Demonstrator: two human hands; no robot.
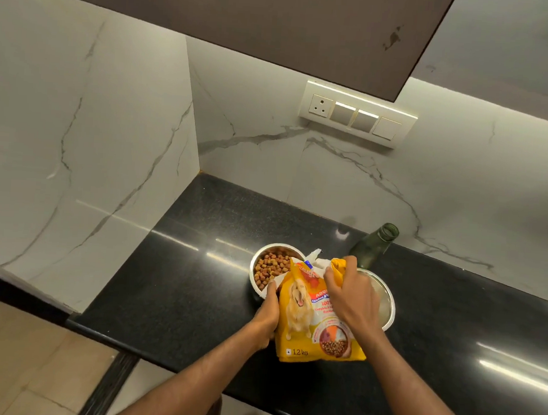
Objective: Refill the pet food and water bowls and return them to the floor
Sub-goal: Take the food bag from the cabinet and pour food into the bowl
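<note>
Hands both grip the kibble bag (315, 317), left hand (266, 317) clasping its side, right hand (349, 297) pinching its crumpled top, long axis toward twelve o'clock; food bowl (270, 267) sits at eleven, nearer the left, water bowl (384, 304) at two.

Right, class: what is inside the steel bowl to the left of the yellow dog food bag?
The left steel bowl holds brown kibble. The dog food bag and the left hand cover its right and near side, so the fill there cannot be seen.
</note>
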